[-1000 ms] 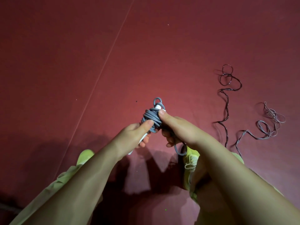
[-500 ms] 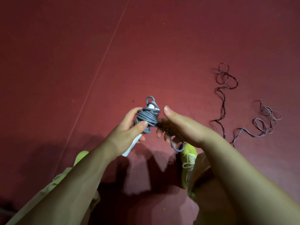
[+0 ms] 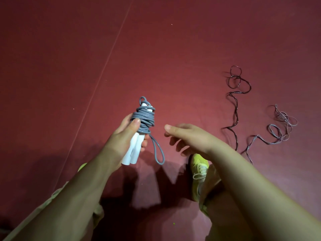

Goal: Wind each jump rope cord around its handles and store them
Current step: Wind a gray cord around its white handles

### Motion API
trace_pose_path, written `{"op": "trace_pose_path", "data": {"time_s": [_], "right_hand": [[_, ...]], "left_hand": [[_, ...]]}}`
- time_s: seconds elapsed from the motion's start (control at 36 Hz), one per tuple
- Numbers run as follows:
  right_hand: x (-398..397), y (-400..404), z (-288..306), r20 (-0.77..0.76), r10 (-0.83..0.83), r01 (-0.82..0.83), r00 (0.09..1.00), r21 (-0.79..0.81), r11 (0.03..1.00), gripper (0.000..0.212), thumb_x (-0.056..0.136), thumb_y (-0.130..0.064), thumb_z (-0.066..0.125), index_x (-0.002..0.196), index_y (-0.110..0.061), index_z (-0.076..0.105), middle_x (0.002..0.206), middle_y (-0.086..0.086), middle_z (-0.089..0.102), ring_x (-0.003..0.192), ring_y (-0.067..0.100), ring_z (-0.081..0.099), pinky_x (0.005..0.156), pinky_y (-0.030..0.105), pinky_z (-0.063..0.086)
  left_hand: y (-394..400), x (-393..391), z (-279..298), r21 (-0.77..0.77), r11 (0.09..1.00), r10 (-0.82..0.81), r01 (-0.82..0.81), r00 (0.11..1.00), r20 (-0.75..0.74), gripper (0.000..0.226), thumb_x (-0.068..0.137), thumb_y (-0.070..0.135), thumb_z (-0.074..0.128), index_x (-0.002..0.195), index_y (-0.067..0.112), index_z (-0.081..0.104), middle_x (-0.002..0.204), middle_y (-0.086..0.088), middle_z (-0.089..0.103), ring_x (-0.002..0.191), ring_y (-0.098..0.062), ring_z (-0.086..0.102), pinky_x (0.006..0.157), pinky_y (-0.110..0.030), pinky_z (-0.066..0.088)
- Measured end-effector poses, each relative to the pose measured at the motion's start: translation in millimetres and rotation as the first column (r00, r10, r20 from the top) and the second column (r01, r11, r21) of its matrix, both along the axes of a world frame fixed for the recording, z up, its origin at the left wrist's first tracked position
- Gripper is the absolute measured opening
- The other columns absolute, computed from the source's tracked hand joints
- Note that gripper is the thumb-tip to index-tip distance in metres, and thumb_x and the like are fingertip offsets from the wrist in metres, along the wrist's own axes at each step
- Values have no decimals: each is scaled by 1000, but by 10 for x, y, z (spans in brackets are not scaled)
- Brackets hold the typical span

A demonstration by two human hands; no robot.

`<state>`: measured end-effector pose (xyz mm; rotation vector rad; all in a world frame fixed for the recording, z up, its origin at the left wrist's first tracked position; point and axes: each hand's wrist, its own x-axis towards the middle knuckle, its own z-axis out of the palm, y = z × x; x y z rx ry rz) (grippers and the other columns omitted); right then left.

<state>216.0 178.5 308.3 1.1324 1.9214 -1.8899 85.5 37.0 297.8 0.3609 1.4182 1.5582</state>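
My left hand [image 3: 128, 136] grips the two white plastic handles [image 3: 132, 150], pinning the wound grey cord [image 3: 143, 121] so it can't unravel; one loop [image 3: 159, 152] dangles. My right hand [image 3: 189, 136] hovers relaxed, holding nothing. Two loose thin cords [image 3: 234, 108] wait on the red floor [image 3: 173, 58].

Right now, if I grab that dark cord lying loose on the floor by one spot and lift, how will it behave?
The dark cord lies in wavy kinks and loops on the floor, so it is probably floppy and would trail rather than lift whole. It looks thin, likely light. Its far loops overlap, so they may snag or tangle.
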Motion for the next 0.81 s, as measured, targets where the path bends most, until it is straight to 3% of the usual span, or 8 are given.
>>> {"op": "trace_pose_path", "data": {"time_s": [0.08, 0.17, 0.28, 0.36, 0.47, 0.61, 0.81], "right_hand": [[6, -49, -19, 68, 57, -57, 996, 7, 998, 49, 88, -57, 54, 107, -13, 62, 91, 1, 59, 72, 16, 52, 63, 28, 46], [3, -100, -35, 137, 133, -124, 982, -73, 990, 42, 84, -58, 58, 98, -18, 65, 89, -1, 59, 73, 16, 53, 68, 30, 47], [-9, -136, -66, 92, 108, -88, 990, -196, 977, 16, 84, -34, 70, 86, -19, 65, 80, -2, 59, 64, 8, 51, 54, 18, 45], [-22, -123, -71, 49, 27, -16, 998, -222, 975, 15, 86, -16, 69, 74, -19, 60, 68, -3, 54, 60, 6, 49, 51, 17, 43], [-63, -109, -41, -46, -164, 147, 985, -265, 953, 22, 89, -3, 55, 71, -14, 58, 70, 4, 52, 58, 12, 49, 53, 23, 42], [-100, 23, 5, -193, -532, 439, 825, -375, 817, 22, 93, -6, 44, 79, -11, 60, 76, 2, 62, 68, 15, 56, 65, 29, 43], [-136, -12, -36, -420, -563, 390, 712, -430, 814, 9, 81, -12, 56, 86, -11, 63, 89, 3, 68, 82, 11, 57, 78, 24, 43]], "left_hand": [[-10, -63, -31, 47, 999, 20, -23, 998, 67, 34, 81, 40, 47, 107, 19, 53, 67, -5, 60, 54, -18, 54, 52, -26, 46], [-9, -112, -50, 86, 995, 34, -47, 988, 148, 50, 82, 45, 47, 116, 10, 48, 70, -6, 59, 53, -17, 53, 51, -26, 47], [-13, -142, -61, 113, 992, 34, -55, 983, 181, 50, 88, 47, 45, 119, 9, 46, 70, -3, 59, 53, -14, 54, 52, -25, 47], [-21, -160, -70, 107, 992, 35, -59, 976, 214, 50, 87, 47, 42, 120, 9, 45, 71, -4, 58, 53, -14, 53, 52, -25, 47], [-33, -174, -81, 102, 993, 31, -54, 977, 212, 48, 88, 47, 42, 120, 11, 45, 71, -3, 58, 53, -14, 53, 52, -24, 47], [-20, -124, -68, 71, 996, 34, -50, 978, 205, 51, 81, 46, 46, 118, 11, 46, 68, -4, 57, 51, -15, 52, 49, -24, 46], [25, -36, -122, -42, 999, 25, -16, 976, 218, 51, 80, 48, 46, 115, 11, 48, 69, -4, 58, 53, -16, 53, 50, -27, 48]]}}
